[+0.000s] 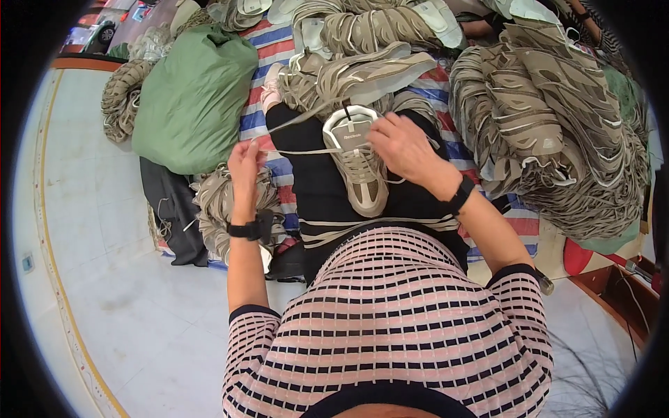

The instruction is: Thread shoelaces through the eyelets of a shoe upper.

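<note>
A beige and brown sneaker (359, 167) with a pale lining rests on my black-clad lap, toe toward me. Its front is laced. From its left side a flat beige shoelace (300, 151) runs out taut to my left hand (247, 161), whose fingers are pinched on it. Against the sneaker's upper right edge, by the lace holes, is my right hand (408, 150), with fingers curled and closed. What lies between those fingertips is hidden. A short black loop (346, 111) stands up at the tongue.
Several beige laces (418, 224) lie across my lap. Bundled shoe uppers (543, 118) are heaped at right, with more uppers (376, 31) ahead. A green sack (198, 97) sits at left on the striped sheet (267, 45). A lower bundle (216, 205) stands beside my left wrist.
</note>
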### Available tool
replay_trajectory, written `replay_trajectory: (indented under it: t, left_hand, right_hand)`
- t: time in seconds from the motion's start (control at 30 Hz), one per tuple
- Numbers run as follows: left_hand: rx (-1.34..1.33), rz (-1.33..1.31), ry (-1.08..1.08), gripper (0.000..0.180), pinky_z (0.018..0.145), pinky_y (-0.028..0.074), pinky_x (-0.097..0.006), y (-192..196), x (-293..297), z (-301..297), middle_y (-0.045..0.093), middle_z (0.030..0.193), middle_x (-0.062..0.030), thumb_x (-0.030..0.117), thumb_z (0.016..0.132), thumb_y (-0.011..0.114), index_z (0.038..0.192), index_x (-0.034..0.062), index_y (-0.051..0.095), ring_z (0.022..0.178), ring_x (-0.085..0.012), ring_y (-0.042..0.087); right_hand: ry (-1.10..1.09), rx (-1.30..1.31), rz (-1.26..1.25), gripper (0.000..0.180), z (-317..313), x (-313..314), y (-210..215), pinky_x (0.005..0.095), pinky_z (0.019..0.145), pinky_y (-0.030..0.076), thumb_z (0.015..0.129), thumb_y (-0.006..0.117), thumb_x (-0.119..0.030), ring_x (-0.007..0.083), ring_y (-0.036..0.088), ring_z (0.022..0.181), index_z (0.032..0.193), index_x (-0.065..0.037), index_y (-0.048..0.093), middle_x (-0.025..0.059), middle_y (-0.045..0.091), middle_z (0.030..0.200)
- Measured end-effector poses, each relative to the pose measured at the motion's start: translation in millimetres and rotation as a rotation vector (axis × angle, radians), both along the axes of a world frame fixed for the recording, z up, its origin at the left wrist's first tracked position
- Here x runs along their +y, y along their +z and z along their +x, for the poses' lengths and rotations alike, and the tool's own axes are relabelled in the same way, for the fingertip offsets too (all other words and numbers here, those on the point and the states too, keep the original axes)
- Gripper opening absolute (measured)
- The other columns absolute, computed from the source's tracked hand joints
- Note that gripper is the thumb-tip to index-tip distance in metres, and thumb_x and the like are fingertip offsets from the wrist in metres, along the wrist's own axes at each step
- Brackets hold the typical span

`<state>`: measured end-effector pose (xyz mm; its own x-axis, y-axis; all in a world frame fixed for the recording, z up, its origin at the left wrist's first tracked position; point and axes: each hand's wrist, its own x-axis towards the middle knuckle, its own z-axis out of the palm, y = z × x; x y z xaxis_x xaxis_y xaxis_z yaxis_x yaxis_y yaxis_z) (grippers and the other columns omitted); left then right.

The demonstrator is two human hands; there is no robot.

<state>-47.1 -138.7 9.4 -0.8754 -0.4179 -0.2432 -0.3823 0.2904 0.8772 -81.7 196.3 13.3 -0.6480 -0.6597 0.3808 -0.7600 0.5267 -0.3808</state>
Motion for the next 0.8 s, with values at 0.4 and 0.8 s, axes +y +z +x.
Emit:
replay_trajectory:
  t: [0.4,0.8]
  left_hand:
    - [0.565,-0.847,-0.945,0.02,0.088,0.037,-0.04,-1.7,120.8,-7.6,0.058,0.094,-0.0044,0.008,0.073,0.065,0.092,0.008,0.059,0.097,-0.0263,0.05]
    - [0.209,-0.541,-0.878,0.011,0.078,0.032,-0.037,-26.3,116.1,-11.5,0.055,0.077,-0.0021,0.019,0.069,0.069,0.073,0.0096,0.065,0.077,-0.0234,0.043]
  right_hand:
    - [0.155,-0.213,0.283,0.013,-29.2,-20.9,-28.8,0.0388,0.071,0.038,0.074,0.063,-0.018,0.0248,0.053,0.088,0.071,-0.006,0.065,0.0065,0.058,0.079]
    - [-0.065,-0.402,0.019,0.011,-11.5,-18.3,-39.8,0.04,0.069,0.039,0.066,0.057,-0.008,0.0293,0.055,0.084,0.066,-0.009,0.068,0.0094,0.062,0.067]
